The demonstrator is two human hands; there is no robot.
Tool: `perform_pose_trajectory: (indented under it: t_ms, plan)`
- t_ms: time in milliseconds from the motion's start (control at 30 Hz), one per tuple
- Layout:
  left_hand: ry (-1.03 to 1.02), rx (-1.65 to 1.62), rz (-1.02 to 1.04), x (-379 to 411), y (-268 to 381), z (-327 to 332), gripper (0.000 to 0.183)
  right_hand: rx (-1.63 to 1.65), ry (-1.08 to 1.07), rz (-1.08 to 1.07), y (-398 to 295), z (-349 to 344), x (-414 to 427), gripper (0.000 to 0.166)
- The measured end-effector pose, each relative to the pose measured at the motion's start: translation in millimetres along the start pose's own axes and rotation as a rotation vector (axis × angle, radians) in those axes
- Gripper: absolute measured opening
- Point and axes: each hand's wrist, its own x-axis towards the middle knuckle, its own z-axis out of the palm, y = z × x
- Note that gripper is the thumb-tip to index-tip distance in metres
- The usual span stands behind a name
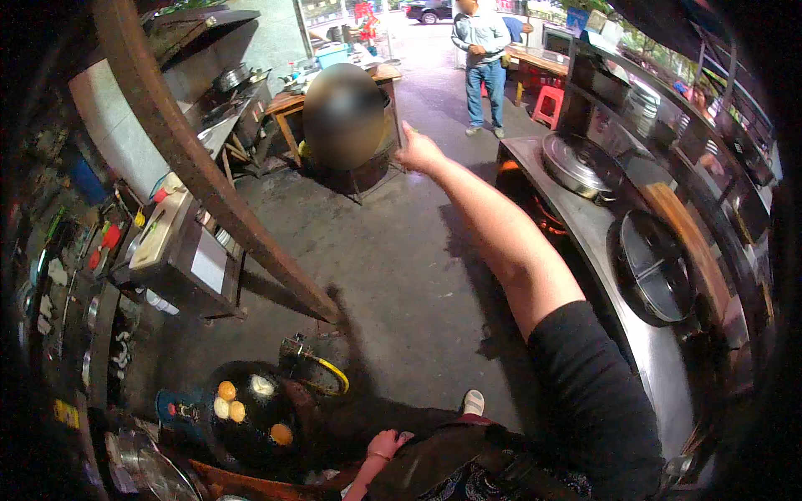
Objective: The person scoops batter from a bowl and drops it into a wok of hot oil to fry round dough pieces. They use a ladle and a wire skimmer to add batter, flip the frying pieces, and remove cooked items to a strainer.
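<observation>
My right arm stretches forward across the middle, in a black sleeve. At its end my right hand (418, 150) is raised with a finger held out and nothing visible in it. Low in front of my body is my left hand (385, 443), small and dim; whether it holds anything is unclear. Left of it sits a wide dark wok (250, 441). Several round fried cakes lie in the wok, including a golden brown cake (281, 434) and a pale cake (262, 386).
A metal counter (655, 369) at right holds a lidded pan (573, 163) and a divided pot (655, 266). A rusty post (232, 219) slants across the left. A person (482, 44) stands ahead near a red stool (549, 105). A yellow hose (335, 372) lies beyond the wok.
</observation>
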Motion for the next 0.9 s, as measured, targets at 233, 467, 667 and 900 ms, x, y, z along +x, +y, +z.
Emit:
perform_pose_trajectory:
  t_ms: [233,467,667,900]
  plan:
    - [0.413,-0.341,-0.466,-73,-43,29,0.025,-0.232,0.095,-0.22,-63,-12,60,0.064]
    - [0.938,-0.246,-1.193,-188,-81,73,0.034,-0.017,-0.525,-0.308,1,123,-49,0.029]
    - [0.734,-0.293,-1.519,-199,-105,107,0.052,-0.001,-1.278,-0.688,198,306,-283,0.015]
    - [0.663,-0.421,-1.482,-197,-119,110,0.051,0.187,-1.954,0.487,263,337,-460,0.012]
